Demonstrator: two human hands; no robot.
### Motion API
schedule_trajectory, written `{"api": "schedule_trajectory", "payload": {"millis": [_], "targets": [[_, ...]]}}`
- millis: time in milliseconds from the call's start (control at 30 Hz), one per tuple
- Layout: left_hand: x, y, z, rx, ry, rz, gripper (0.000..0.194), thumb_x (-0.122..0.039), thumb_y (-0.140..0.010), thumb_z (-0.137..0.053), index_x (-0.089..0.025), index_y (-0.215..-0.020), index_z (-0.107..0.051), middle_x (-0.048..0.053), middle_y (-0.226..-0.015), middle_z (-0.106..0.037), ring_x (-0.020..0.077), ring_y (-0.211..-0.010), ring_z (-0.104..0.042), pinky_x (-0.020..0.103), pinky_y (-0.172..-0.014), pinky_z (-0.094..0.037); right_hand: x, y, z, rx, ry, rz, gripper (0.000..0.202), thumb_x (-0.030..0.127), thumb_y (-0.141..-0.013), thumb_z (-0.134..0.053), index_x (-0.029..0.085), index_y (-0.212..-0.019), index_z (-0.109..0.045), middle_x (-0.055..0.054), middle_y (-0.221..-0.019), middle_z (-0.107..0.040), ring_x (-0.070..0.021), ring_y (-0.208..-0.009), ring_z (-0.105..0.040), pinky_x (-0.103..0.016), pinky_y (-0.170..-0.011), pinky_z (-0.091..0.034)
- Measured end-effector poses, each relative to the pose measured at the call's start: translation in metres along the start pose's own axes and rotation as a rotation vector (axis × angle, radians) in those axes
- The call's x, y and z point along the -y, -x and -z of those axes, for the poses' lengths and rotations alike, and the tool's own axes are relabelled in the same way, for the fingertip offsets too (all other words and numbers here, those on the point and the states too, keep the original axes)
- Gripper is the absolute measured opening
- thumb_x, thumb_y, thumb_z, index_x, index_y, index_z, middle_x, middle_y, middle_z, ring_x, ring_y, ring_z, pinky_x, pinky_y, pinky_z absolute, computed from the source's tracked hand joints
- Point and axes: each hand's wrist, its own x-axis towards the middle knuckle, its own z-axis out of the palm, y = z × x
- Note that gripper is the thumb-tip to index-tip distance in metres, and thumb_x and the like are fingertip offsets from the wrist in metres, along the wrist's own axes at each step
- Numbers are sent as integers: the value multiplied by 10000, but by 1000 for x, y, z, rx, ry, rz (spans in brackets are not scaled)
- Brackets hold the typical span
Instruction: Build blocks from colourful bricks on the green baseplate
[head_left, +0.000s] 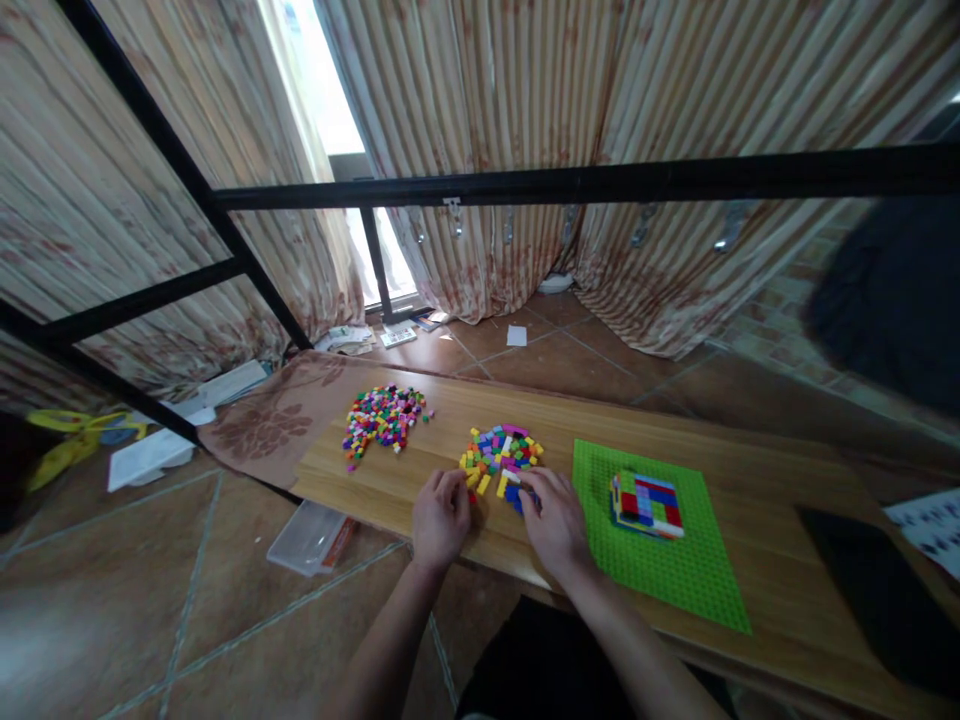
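My left hand (pixel 441 518) rests at the near edge of the middle pile of toy bricks (pixel 491 452), its fingers curled together. A bit of red shows by its fingertips, but I cannot make out what they hold. On the other side of the pile, my right hand (pixel 556 520) bends its thumb and index finger close around blue bricks (pixel 513 496); whether one is gripped is hidden. A yellow brick (pixel 484 484) lies between the hands. To the right, a block built of multicoloured bricks (pixel 649 505) sits on a green studded baseplate (pixel 709 570).
A second pile of small coloured bricks (pixel 382 415) lies at the left of the wooden table (pixel 435 400). A dark flat panel (pixel 874 590) is at the right end. Below the left edge stands a clear plastic box (pixel 306 538). A black metal rail (pixel 525 185) crosses beyond the table.
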Motion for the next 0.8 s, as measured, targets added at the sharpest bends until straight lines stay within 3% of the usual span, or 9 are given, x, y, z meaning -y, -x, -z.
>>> {"api": "schedule_trajectory", "payload": {"millis": [233, 567, 800], "targets": [[-1, -1, 0, -4, -1, 8, 197, -228, -880, -461, -218, -993, -623, 42, -913, -620, 158, -831, -611, 270, -735, -470, -10, 11, 11, -57, 71, -75, 234, 208, -879, -440, 205, -1020, -627, -56, -974, -631, -209, -937, -537, -361, -847, -430], [0, -2, 0, 0, 0, 4, 204, -242, -885, -451, -217, -982, -629, 44, -906, -621, 161, -830, -609, 273, -734, -471, -10, 11, 22, -11, 250, -127, 249, 176, -866, -438, 189, -1032, -622, -83, -976, -619, -242, -931, -510, -388, -856, -405], [1, -2, -1, -2, -1, -13, 207, -232, -877, -460, -217, -975, -642, 50, -899, -633, 166, -836, -610, 280, -745, -473, -6, 11, 10, 54, 137, -151, 302, 124, -835, -411, 204, -1052, -604, -78, -1005, -587, -221, -952, -538, -363, -848, -436]]}}
